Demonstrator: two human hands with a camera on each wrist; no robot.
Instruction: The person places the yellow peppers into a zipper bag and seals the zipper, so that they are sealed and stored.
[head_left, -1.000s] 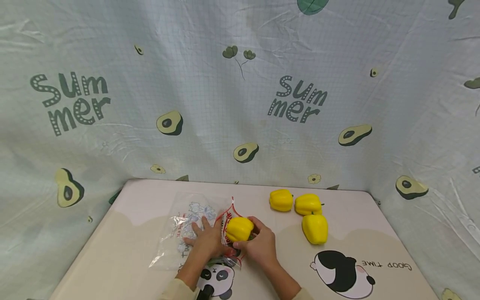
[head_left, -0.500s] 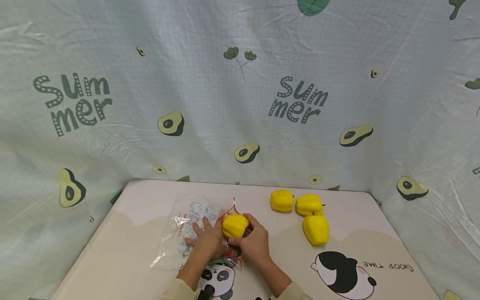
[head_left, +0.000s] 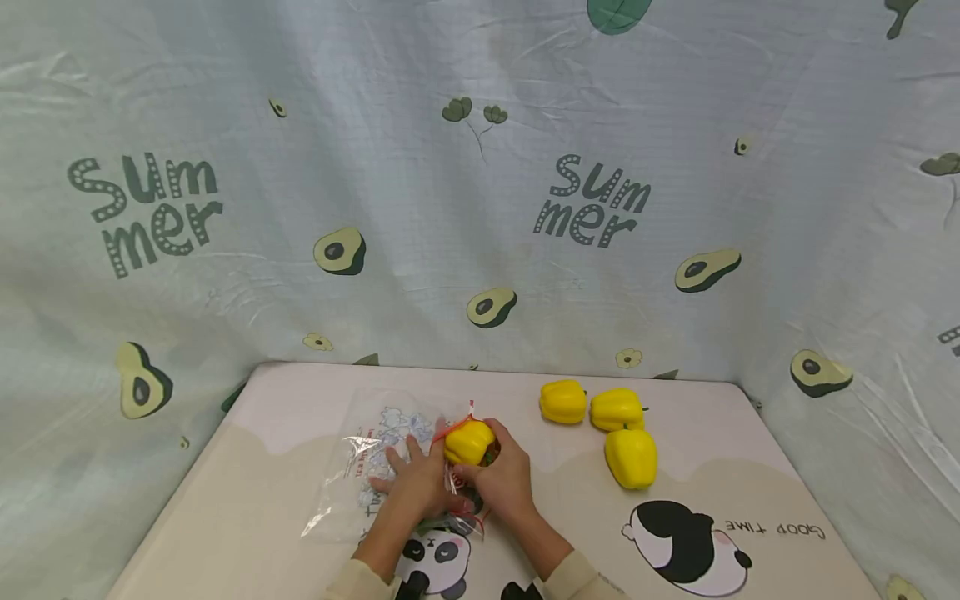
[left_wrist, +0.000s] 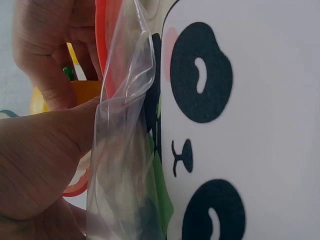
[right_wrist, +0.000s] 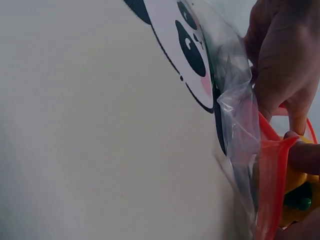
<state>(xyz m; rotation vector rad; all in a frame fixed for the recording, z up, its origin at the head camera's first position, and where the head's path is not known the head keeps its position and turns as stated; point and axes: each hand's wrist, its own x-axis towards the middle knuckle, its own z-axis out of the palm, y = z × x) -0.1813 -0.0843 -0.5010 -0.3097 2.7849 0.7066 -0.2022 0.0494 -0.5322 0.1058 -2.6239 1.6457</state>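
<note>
A clear plastic zip bag (head_left: 337, 492) with a red-edged mouth lies on the table in the head view. My left hand (head_left: 422, 483) rests on it with fingers spread, its thumb at the bag's mouth. My right hand (head_left: 506, 475) grips a yellow bell pepper (head_left: 468, 442) by its stem end, and the pepper sits at the mouth, partly inside. In the right wrist view the red edge (right_wrist: 270, 180) stands apart around the pepper's green stem (right_wrist: 300, 200). Clear film (left_wrist: 120, 155) hides part of the work in the left wrist view.
Three more yellow bell peppers (head_left: 630, 458) sit together at the back right of the table (head_left: 225, 517). A printed curtain (head_left: 405, 183) hangs behind the table's far edge. Panda (head_left: 438, 560) and dog (head_left: 686, 546) pictures are printed on the tabletop.
My right hand has moved the bell pepper left and slightly away from me, into the bag's mouth, whose red edge now lies over the pepper. My left hand has stayed in place.
</note>
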